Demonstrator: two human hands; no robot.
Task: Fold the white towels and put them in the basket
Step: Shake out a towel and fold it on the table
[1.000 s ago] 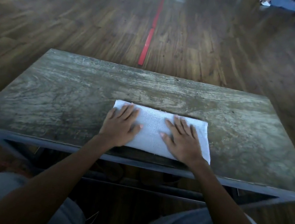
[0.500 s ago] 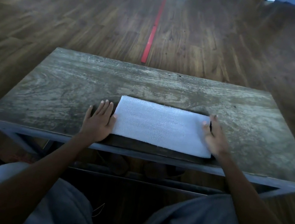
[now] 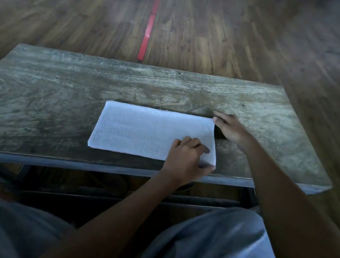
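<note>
White towel [image 3: 141, 133], pinched at its right-end corners by left hand [image 3: 189, 155] and right hand [image 3: 231, 130], could fold skewed if either corner slips.

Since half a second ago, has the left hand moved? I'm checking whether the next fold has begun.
Yes. The left hand crossed from the left end of the towel to its near right corner, rightward along the table.
</note>
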